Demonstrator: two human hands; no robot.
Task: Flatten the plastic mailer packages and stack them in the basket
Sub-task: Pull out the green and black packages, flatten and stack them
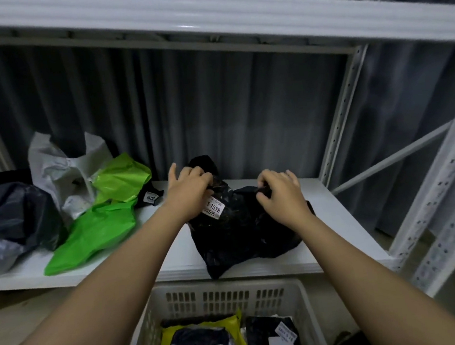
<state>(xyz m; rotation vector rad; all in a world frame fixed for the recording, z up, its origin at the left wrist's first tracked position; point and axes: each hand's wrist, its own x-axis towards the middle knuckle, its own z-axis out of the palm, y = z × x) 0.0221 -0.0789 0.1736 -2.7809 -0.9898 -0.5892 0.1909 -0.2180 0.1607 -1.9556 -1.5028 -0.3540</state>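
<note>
The black plastic mailer [240, 227] lay crumpled on the white shelf [118, 265] above the basket [233, 292]. Left hand [188, 187] and right hand [279, 192] each pinched its far edge. It looked light, limp and slippery; gripping the corners seemed wisest.

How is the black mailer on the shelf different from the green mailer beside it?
The black mailer is gripped by both hands, left hand and right hand; the green mailer lies untouched. The black mailer shows a white label; the green mailer shows none. The black mailer overhangs the shelf edge. Both are crumpled, not yet flat.
</note>
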